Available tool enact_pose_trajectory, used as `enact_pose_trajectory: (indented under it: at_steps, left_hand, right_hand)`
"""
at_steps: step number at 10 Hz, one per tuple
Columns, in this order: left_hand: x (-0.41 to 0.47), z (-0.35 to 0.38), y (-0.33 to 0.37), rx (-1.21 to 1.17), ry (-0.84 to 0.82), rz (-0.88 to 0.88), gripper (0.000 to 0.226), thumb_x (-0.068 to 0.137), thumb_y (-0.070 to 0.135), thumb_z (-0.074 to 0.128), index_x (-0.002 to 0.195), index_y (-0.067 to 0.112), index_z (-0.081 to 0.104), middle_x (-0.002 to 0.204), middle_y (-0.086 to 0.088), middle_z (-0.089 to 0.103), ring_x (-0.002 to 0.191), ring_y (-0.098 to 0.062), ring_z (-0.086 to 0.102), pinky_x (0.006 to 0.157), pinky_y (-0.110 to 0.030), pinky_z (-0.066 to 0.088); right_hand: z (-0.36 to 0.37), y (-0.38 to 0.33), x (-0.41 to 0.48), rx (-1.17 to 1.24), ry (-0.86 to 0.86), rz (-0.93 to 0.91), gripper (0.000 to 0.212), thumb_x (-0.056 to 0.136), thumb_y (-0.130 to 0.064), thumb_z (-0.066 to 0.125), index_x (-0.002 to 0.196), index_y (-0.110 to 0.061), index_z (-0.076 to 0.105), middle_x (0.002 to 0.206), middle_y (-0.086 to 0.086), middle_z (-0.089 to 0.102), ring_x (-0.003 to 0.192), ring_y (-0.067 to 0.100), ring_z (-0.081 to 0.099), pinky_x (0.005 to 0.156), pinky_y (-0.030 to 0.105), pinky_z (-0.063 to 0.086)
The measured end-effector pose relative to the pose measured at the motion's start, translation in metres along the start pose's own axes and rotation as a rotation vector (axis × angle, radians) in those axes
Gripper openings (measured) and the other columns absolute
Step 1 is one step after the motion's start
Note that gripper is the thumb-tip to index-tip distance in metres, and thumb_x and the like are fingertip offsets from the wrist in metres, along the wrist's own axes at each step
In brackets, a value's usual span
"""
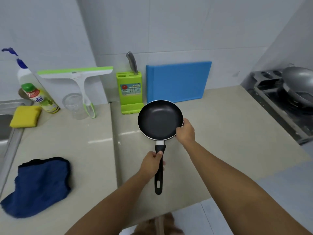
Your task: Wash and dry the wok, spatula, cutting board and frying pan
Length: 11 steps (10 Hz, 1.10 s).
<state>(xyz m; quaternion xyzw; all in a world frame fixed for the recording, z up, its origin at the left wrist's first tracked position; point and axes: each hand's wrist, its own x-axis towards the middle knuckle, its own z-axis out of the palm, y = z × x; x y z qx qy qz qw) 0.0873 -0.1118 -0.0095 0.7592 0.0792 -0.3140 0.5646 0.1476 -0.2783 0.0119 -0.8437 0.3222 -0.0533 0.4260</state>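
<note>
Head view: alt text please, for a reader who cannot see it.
The left hand grips the handle of a black frying pan while the right hand holds its rim, at a counter; a blue cutting board leans against the wall.

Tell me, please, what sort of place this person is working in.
Most likely a home kitchen: a wok on a stove at right, a sink at left with sponge and dish soap bottle beside it, a knife block and cutting board against the tiled wall.
</note>
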Motion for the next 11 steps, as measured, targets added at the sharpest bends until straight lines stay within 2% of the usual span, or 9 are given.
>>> enact_pose_trajectory:
  at_steps: [2, 3, 4, 5, 6, 7, 9, 10, 11]
  left_hand:
    - [0.033, 0.014, -0.001, -0.125, -0.013, -0.159, 0.025, 0.103, 0.029, 0.044, 0.105, 0.004, 0.048, 0.098, -0.012, 0.072, 0.075, -0.023, 0.067, 0.075, -0.036, 0.056]
    - [0.045, 0.023, -0.001, -0.122, 0.020, -0.187, 0.026, 0.103, 0.028, 0.044, 0.107, 0.003, 0.049, 0.097, -0.011, 0.072, 0.077, -0.023, 0.067, 0.074, -0.036, 0.056]
    - [0.052, 0.034, 0.002, -0.098, 0.058, -0.188, 0.028, 0.103, 0.028, 0.042, 0.110, 0.002, 0.050, 0.096, -0.009, 0.072, 0.074, -0.019, 0.066, 0.058, -0.024, 0.050]
    - [0.058, 0.045, 0.000, -0.085, 0.094, -0.195, 0.030, 0.103, 0.031, 0.042, 0.107, 0.003, 0.052, 0.096, -0.009, 0.072, 0.071, -0.018, 0.066, 0.057, -0.023, 0.050]
    - [0.065, 0.053, -0.006, -0.072, 0.130, -0.209, 0.027, 0.100, 0.035, 0.046, 0.095, 0.009, 0.053, 0.095, -0.010, 0.071, 0.086, -0.027, 0.068, 0.083, -0.043, 0.056]
    - [0.066, 0.057, -0.007, -0.063, 0.162, -0.216, 0.026, 0.100, 0.036, 0.047, 0.090, 0.013, 0.053, 0.090, -0.005, 0.071, 0.081, -0.022, 0.066, 0.085, -0.040, 0.055]
    - [0.069, 0.057, -0.006, 0.217, 0.179, -0.191, 0.038, 0.097, 0.049, 0.046, 0.090, 0.012, 0.054, 0.087, -0.003, 0.061, 0.083, -0.021, 0.059, 0.080, -0.036, 0.050]
    - [0.065, 0.050, 0.001, 0.422, 0.196, -0.191, 0.042, 0.098, 0.053, 0.040, 0.107, 0.016, 0.056, 0.104, -0.001, 0.064, 0.095, -0.020, 0.060, 0.080, -0.032, 0.047]
    - [0.057, 0.042, 0.011, 0.585, 0.309, -0.172, 0.048, 0.100, 0.052, 0.032, 0.128, 0.018, 0.050, 0.120, -0.001, 0.062, 0.107, -0.022, 0.059, 0.081, -0.031, 0.043]
  right_hand:
    - [0.021, 0.008, 0.041, -0.085, -0.168, -0.040, 0.044, 0.087, 0.005, 0.043, 0.127, -0.011, 0.051, 0.100, 0.008, 0.059, 0.095, 0.031, 0.059, 0.076, 0.032, 0.044]
    - [0.027, 0.015, 0.059, -0.110, -0.214, -0.010, 0.045, 0.088, 0.004, 0.043, 0.131, -0.009, 0.047, 0.112, 0.014, 0.061, 0.103, 0.036, 0.059, 0.083, 0.038, 0.047]
    - [0.030, 0.022, 0.073, -0.121, -0.259, -0.009, 0.045, 0.088, 0.003, 0.043, 0.131, -0.009, 0.045, 0.113, 0.016, 0.062, 0.102, 0.036, 0.059, 0.082, 0.038, 0.047]
    - [0.032, 0.028, 0.085, -0.117, -0.297, -0.011, 0.045, 0.088, 0.003, 0.043, 0.130, -0.011, 0.046, 0.113, 0.015, 0.062, 0.101, 0.035, 0.059, 0.082, 0.038, 0.047]
    - [0.033, 0.037, 0.092, -0.099, -0.322, -0.008, 0.047, 0.088, 0.003, 0.044, 0.132, -0.012, 0.045, 0.114, 0.013, 0.062, 0.103, 0.034, 0.059, 0.084, 0.039, 0.049]
    - [0.033, 0.045, 0.095, -0.077, -0.341, -0.008, 0.047, 0.088, 0.002, 0.045, 0.133, -0.012, 0.046, 0.116, 0.010, 0.062, 0.104, 0.031, 0.058, 0.080, 0.033, 0.045]
    - [0.028, 0.046, 0.099, -0.084, -0.405, -0.100, 0.048, 0.087, 0.000, 0.045, 0.130, -0.019, 0.051, 0.116, 0.004, 0.063, 0.102, 0.028, 0.058, 0.079, 0.030, 0.042]
    - [0.024, 0.053, 0.096, -0.128, -0.424, -0.152, 0.045, 0.085, -0.006, 0.049, 0.128, -0.020, 0.052, 0.120, 0.003, 0.060, 0.108, 0.028, 0.057, 0.081, 0.032, 0.043]
    - [0.019, 0.058, 0.092, -0.367, -0.406, -0.223, 0.052, 0.092, -0.022, 0.050, 0.142, -0.016, 0.039, 0.145, 0.008, 0.040, 0.122, 0.034, 0.047, 0.094, 0.042, 0.044]
